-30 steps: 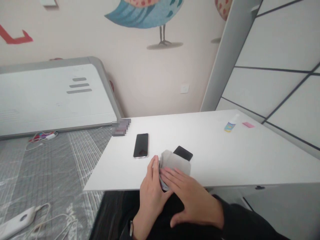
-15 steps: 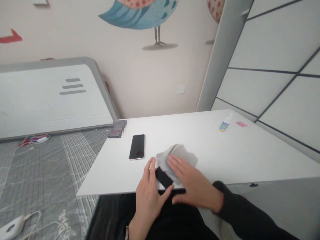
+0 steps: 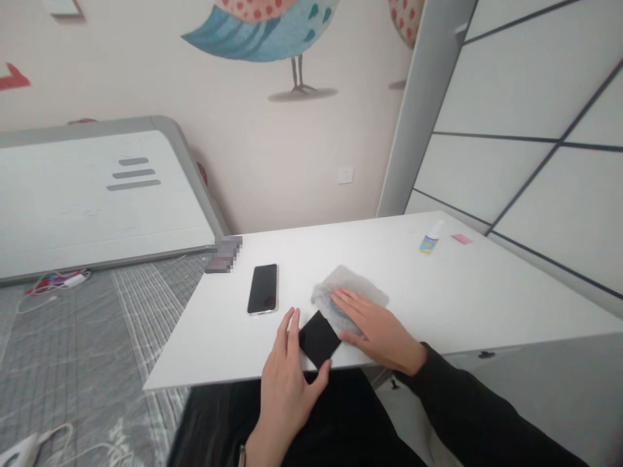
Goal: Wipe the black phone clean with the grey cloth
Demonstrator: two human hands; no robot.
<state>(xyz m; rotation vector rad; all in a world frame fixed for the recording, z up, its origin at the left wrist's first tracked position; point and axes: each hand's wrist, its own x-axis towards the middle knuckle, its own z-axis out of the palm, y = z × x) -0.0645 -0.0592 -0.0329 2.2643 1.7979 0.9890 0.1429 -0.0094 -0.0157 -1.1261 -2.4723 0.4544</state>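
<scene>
White table (image 3: 438, 305): black phone (image 3: 318, 338) between left fingers (image 3: 290, 331) (cloth (image 3: 348, 292) beside).

A second phone (image 3: 263, 289) is laid screen up on the white table (image 3: 487, 292), left of centre. A small spray bottle (image 3: 429, 239) and a pink slip (image 3: 461, 239) are seen near the far right corner. Cables (image 3: 53, 283) are strewn on the grey floor mat (image 3: 87, 350).
</scene>
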